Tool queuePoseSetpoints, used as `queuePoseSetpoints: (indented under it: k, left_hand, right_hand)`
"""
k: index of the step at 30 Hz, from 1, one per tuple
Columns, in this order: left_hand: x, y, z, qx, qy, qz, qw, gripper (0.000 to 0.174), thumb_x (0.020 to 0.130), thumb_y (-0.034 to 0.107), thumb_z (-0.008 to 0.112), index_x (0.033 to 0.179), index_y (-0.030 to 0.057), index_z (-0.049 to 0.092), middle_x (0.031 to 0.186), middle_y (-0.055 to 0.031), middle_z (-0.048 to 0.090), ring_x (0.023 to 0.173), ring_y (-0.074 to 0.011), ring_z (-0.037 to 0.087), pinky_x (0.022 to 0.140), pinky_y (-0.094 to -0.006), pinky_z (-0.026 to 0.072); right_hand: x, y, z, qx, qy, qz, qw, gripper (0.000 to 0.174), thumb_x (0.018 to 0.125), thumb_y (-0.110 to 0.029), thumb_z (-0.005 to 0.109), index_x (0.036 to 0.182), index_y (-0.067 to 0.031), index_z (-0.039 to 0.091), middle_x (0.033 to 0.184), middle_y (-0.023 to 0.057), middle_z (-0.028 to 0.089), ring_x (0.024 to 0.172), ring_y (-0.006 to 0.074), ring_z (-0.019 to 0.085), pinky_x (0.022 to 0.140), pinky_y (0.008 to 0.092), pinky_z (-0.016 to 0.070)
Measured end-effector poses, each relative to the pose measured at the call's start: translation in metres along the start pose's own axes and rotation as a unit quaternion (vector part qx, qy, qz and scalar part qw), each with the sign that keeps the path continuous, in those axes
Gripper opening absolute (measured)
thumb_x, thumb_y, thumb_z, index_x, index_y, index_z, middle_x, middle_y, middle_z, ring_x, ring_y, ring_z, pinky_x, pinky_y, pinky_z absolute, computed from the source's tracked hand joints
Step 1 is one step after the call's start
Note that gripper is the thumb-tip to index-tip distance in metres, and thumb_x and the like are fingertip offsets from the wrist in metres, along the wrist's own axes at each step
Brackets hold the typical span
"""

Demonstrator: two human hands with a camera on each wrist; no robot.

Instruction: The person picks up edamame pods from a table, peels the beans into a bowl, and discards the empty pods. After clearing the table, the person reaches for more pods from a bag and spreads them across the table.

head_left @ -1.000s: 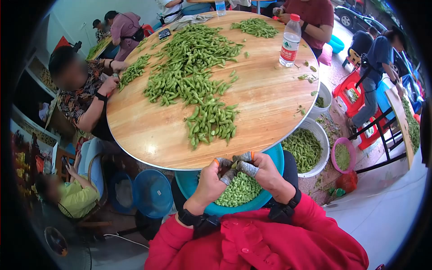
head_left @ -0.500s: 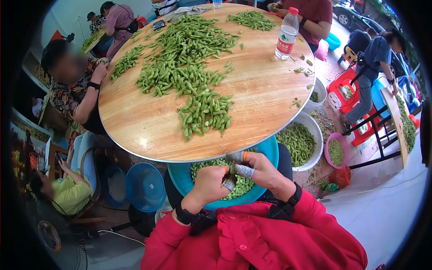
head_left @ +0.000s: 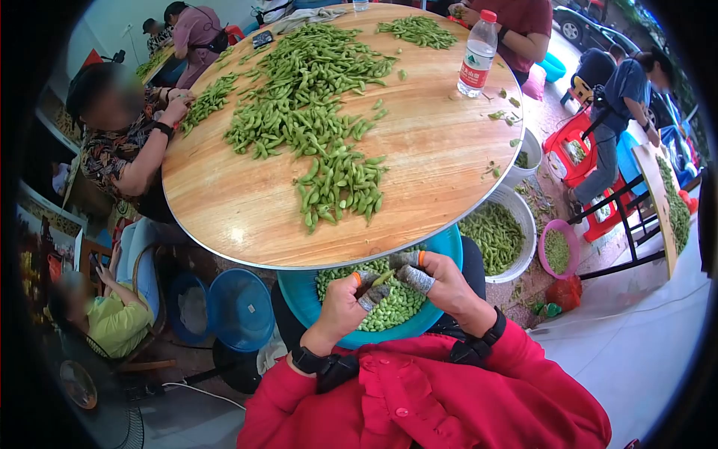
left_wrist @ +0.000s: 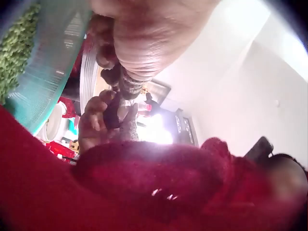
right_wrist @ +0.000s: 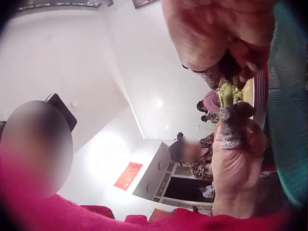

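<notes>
A green edamame pod (head_left: 384, 278) lies between my two hands, over a teal basin (head_left: 298, 299) of shelled beans (head_left: 396, 308). My left hand (head_left: 338, 308) pinches the pod between thumb and forefinger. From the other side my right hand (head_left: 449, 286) has its thumb and forefinger at the pod's far end. Grey finger covers (head_left: 416, 280) with orange bands wrap the working digits. The right wrist view shows the pod (right_wrist: 227, 98) upright in the left fingertips, its top end right at the right fingertips. In the left wrist view the hands hide the pod.
The round wooden table (head_left: 247, 202) overhangs the basin's far side, with a large heap of pods (head_left: 299, 97) and a water bottle (head_left: 477, 56) on it. A white tub of pods (head_left: 493, 236) stands right, blue basins (head_left: 241, 310) left. A person (head_left: 123, 142) works at the table's left.
The head view has shifted slightly. Half a second ago the left hand was lower over the beans; now its fingers are raised with a pod, and the right fingertips meet it.
</notes>
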State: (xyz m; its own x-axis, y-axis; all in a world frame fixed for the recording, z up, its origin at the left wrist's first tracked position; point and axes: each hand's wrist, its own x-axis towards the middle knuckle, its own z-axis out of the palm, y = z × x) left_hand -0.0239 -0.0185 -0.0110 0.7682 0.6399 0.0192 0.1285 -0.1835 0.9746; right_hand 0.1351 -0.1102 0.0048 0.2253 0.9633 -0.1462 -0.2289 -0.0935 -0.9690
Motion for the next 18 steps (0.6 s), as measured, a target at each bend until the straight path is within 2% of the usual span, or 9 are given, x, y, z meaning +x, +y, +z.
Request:
queuePoseSetpoints:
  k: [1, 4, 7, 10, 13, 16, 18]
  left_hand:
    - [0.0, 0.004, -0.003, 0.07, -0.001, 0.015, 0.997, 0.02, 0.077, 0.017, 0.065, 0.085, -0.0003, 0.06, 0.063, -0.0035, 0.057, 0.058, -0.011, 0.053, 0.053, -0.0258, 0.0432]
    - [0.001, 0.009, -0.004, 0.253, 0.042, 0.149, 0.955, 0.019, 0.07, 0.017, 0.068, 0.078, 0.0009, 0.062, 0.06, -0.0089, 0.056, 0.053, -0.0215, 0.055, 0.05, -0.03, 0.0431]
    - [0.002, 0.011, -0.003, 0.24, 0.064, 0.157, 0.956, 0.023, 0.066, 0.021, 0.07, 0.07, 0.0016, 0.059, 0.058, -0.0122, 0.052, 0.053, -0.0312, 0.051, 0.048, -0.0374, 0.041]
    - [0.003, 0.011, -0.004, 0.292, 0.03, 0.189, 0.937, 0.018, 0.066, 0.016, 0.07, 0.074, 0.0023, 0.061, 0.063, -0.0132, 0.056, 0.055, -0.029, 0.055, 0.05, -0.0318, 0.0432]
    - [0.002, 0.003, -0.001, 0.293, 0.011, 0.187, 0.938, 0.019, 0.069, 0.015, 0.067, 0.08, 0.0016, 0.059, 0.064, -0.0142, 0.056, 0.057, -0.0308, 0.055, 0.052, -0.0326, 0.0434]
    - [-0.003, 0.009, -0.001, 0.237, -0.056, 0.05, 0.969, 0.021, 0.073, 0.015, 0.064, 0.087, 0.0001, 0.057, 0.065, -0.0152, 0.057, 0.058, -0.0315, 0.055, 0.052, -0.0323, 0.0437]
    - [-0.003, 0.01, -0.003, 0.246, -0.085, 0.032, 0.965, 0.023, 0.075, 0.016, 0.063, 0.089, -0.0006, 0.055, 0.066, -0.0157, 0.057, 0.059, -0.0311, 0.056, 0.052, -0.0318, 0.0437]
  right_hand:
    - [-0.001, 0.002, -0.002, -0.021, -0.011, 0.013, 1.0, 0.021, 0.085, -0.011, 0.053, 0.102, 0.0026, 0.055, 0.089, 0.0007, 0.058, 0.079, 0.0064, 0.049, 0.07, 0.0218, 0.0417]
    - [-0.003, 0.005, -0.003, -0.025, 0.017, 0.046, 0.999, 0.024, 0.085, -0.011, 0.053, 0.104, 0.0025, 0.054, 0.089, -0.0001, 0.057, 0.075, 0.0042, 0.047, 0.066, 0.019, 0.0401]
    - [-0.007, -0.013, 0.002, 0.057, 0.057, 0.042, 0.996, 0.02, 0.086, -0.014, 0.052, 0.098, 0.0009, 0.056, 0.081, -0.0004, 0.056, 0.066, 0.003, 0.047, 0.057, 0.0166, 0.0387]
    - [-0.005, 0.0, -0.002, 0.158, 0.003, 0.106, 0.982, 0.015, 0.085, -0.014, 0.054, 0.091, -0.0012, 0.057, 0.077, -0.0005, 0.055, 0.06, 0.0031, 0.045, 0.051, 0.0167, 0.0365]
    - [-0.001, 0.011, 0.002, 0.157, -0.019, 0.115, 0.981, 0.011, 0.082, -0.014, 0.057, 0.087, -0.0046, 0.057, 0.069, -0.0046, 0.051, 0.059, 0.0038, 0.042, 0.052, 0.0178, 0.0346]
    - [0.001, 0.018, 0.001, 0.114, -0.017, 0.079, 0.99, 0.014, 0.082, -0.014, 0.058, 0.09, -0.0019, 0.057, 0.075, -0.0033, 0.054, 0.063, 0.0032, 0.044, 0.055, 0.0179, 0.036]
    - [0.001, 0.014, 0.004, 0.092, -0.008, 0.053, 0.994, 0.015, 0.082, -0.013, 0.057, 0.091, -0.001, 0.057, 0.077, -0.0028, 0.055, 0.065, 0.0032, 0.045, 0.056, 0.0181, 0.0362]
